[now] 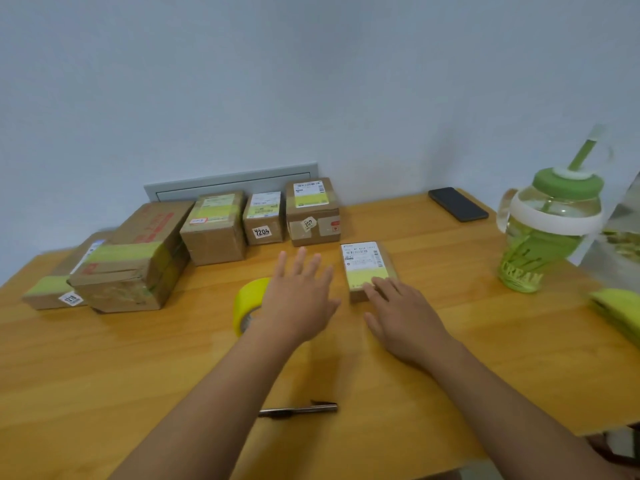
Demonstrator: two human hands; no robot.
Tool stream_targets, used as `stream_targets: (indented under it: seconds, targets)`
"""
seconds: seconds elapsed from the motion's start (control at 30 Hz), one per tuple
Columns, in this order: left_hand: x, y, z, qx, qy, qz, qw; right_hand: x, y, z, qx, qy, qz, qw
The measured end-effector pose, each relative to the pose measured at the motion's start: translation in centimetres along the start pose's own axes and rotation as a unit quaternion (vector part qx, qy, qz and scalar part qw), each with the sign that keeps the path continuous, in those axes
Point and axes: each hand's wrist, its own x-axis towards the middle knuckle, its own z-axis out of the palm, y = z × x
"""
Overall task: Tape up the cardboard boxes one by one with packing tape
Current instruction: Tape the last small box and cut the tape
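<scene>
Head view: wooden counter against pale wall. Small cardboard box just right of centre, white and yellow label on top, standing alone toward 1 o'clock from the hands. Right hand laid flat, fingers straight and touching near edge of that box, gripping nothing. Left hand hovering at centre, fingers spread wide and straight, holding nothing, partly covering yellow tape roll standing on edge just to its 9 o'clock. Row of taped boxes along back at 11 o'clock, one marked 7204, another marked 20?; larger box and flat box at 9 to 10 o'clock, both banded with yellow tape. Pen lying at 6 o'clock between forearms. Black phone at 1 o'clock near the back edge. Green bottle with straw at 2 o'clock. Yellow-green object at 3 o'clock, cut off by frame, kind unclear.
</scene>
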Motion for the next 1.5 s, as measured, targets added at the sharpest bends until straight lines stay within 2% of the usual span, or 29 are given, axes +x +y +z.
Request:
stream_targets:
  seconds: [0.13, 0.33, 0.63, 0.83, 1.13, 1.4, 1.5]
  targets:
    - [-1.7, -2.7, 1.2, -0.014, -0.040, -0.055, 0.998, 1.2, -0.4, 0.0, 0.010, -0.034, 0.056, 0.998]
    - [-1.8, -2.6, 1.8, -0.027, -0.009, -0.043, 0.999, 2.6, -2.3, 0.5, 0.002, -0.021, 0.083, 0.996]
    - [0.6, -2.9, 1.5, -0.035, -0.049, -0.061, 0.996, 7.3, -0.4, 1.1, 0.042, -0.025, 0.106, 0.993]
    - [0.7, -2.5, 1.9, -0.042, -0.020, -0.066, 0.997, 12.5, 1.6, 1.9, 0.043, -0.039, 0.117, 0.991]
    - [0.6, -2.9, 2.0, -0.060, -0.001, -0.077, 0.995, 17.4, 0.7, 1.7, 0.080, -0.053, 0.151, 0.984]
    - [0.9, -2.6, 2.1, -0.065, -0.001, -0.071, 0.995, 17.6, 0.6, 1.5, 0.117, -0.040, 0.159, 0.980]
    - [0.9, -2.5, 2.1, -0.060, 0.001, -0.069, 0.996, 15.9, -0.6, 0.7, 0.127, 0.002, 0.145, 0.981]
